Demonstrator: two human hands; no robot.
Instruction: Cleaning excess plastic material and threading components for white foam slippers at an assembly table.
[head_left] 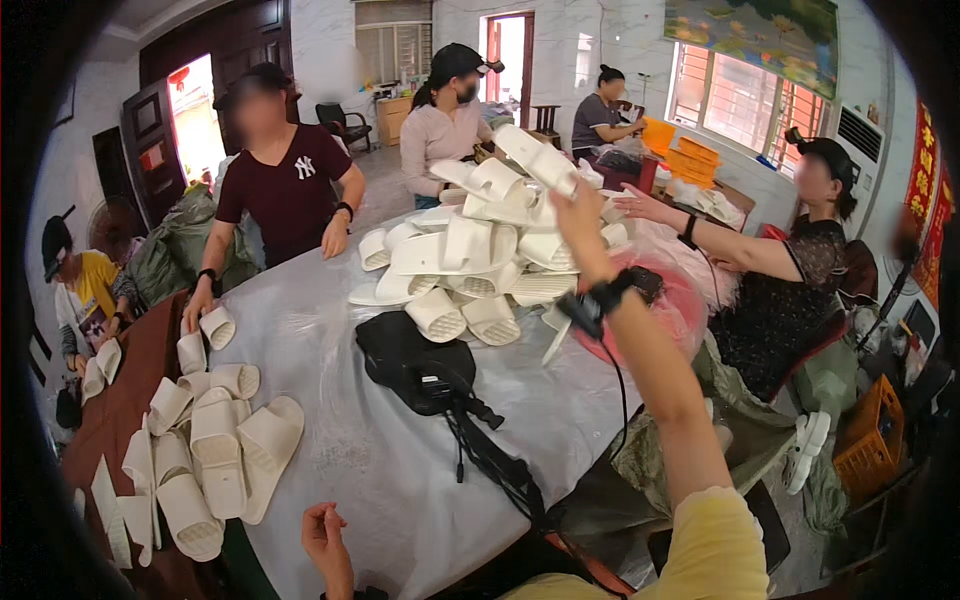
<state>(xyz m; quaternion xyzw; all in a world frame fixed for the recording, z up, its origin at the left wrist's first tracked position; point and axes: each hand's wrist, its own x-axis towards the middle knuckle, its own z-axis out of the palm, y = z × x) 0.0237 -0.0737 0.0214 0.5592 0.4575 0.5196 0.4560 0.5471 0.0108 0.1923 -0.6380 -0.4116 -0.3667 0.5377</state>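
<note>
A heap of white slippers (440, 255) is piled on the far middle of the plastic-covered table. My right arm stretches over to it. At the top of the heap, my right hand (580, 228) is closed on the heel end of a white slipper (535, 157), which tilts up to the left. My left hand (326, 538) is low, over the table's near edge, its fingers curled in with nothing visible in them. Left of it lies a smaller group of white slippers (215, 435), some overlapping.
A black bag (415, 362) with straps and a cable lies mid-table. A pink plastic bag (668, 315) is right of the heap. A co-worker's hand (645, 205) reaches in from the right; another's hand (198, 305) touches slippers at far left. An orange crate (868, 432) stands at right.
</note>
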